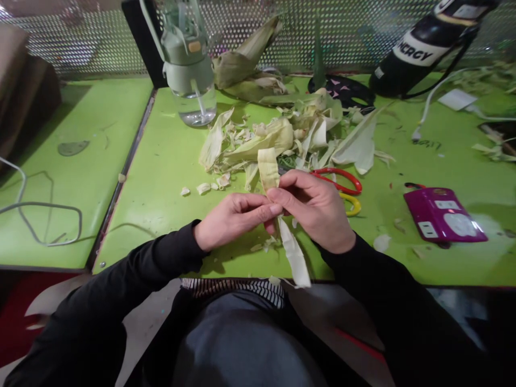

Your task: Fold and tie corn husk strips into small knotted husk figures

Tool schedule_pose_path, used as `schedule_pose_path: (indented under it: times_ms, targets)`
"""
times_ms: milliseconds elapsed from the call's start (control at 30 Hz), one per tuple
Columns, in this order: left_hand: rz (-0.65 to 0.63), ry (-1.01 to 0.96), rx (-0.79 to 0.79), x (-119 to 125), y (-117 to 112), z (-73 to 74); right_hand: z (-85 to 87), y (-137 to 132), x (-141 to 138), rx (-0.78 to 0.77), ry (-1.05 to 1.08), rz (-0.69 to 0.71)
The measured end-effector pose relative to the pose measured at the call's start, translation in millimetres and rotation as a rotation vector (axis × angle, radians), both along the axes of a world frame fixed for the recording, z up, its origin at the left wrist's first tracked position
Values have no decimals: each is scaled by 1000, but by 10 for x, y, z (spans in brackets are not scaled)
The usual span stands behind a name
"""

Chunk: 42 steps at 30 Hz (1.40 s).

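A husk pile (278,137) lies on the green bench (133,156). Just in front of it, the left hand (237,217) and right hand (322,209) meet at a corn husk strip (294,252), yellowish above the fingers and white below; the fingers hide whether this is all one piece. Each grip is narrow, thumb and fingers pinching the strip, whose upper end overlaps the near side of the husk pile and whose lower end hangs past the front edge of the bench. To the front right of the husk pile, partly behind the right hand, are scissors (358,185) with red and yellow handles. Small husk scraps (203,188) sit at the front left of the pile. Behind it to the right leans a black bottle (419,54) with a white band whose visible letters read roughly "NERGY", the beginning turned away; lettering higher up is cut off, and a smaller label is too small to read. Right of the pile, dark marks on the bench look like writing, but I cannot make them out. Farther front right sits a purple power strip (429,212); behind left of the pile stands a green water bottle (189,75).
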<state>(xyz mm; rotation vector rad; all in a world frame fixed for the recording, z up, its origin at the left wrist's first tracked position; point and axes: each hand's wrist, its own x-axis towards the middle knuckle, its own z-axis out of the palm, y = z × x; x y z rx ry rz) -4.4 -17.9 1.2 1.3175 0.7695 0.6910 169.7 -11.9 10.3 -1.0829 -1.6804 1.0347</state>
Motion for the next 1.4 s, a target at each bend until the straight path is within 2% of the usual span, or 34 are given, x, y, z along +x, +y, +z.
schedule_pose_path:
  times_ms: [100,200,433,533,633,667,700,833,1000,1133,1200,1333,1400]
  targets:
    - [-1,-38,-224,7,7,-50,-12,-1,2,-34,-4,34]
    - [-20,-68,-355,5,4,-74,-28,-4,-2,-24,-12,29]
    - [-50,-64,-362,59,-50,-122,-95,23,-55,-36,-37,61]
    - [51,-111,-370,79,-19,-92,-100,70,-31,16,-78,-3]
    - [232,-209,-384,60,51,-48,-46,105,52,249,-117,-190]
    - [279,-241,-386,48,74,-39,-20,111,84,283,-123,-210]
    - [310,-266,-382,36,92,-36,6,114,113,249,-141,-170]
    - [322,-279,-333,9,108,-63,54,117,163,57,-252,40]
    - [315,-165,-246,-7,104,-88,15,110,140,111,-331,8]
    - [160,-77,-138,-53,167,-97,15,101,149,47,-259,43]
    - [124,-45,-75,-74,191,-112,21,96,152,42,-250,69]
    - [245,46,184,-86,174,-133,28,83,140,97,-271,53]
    - [243,49,267,-79,146,-133,35,75,134,110,-259,52]
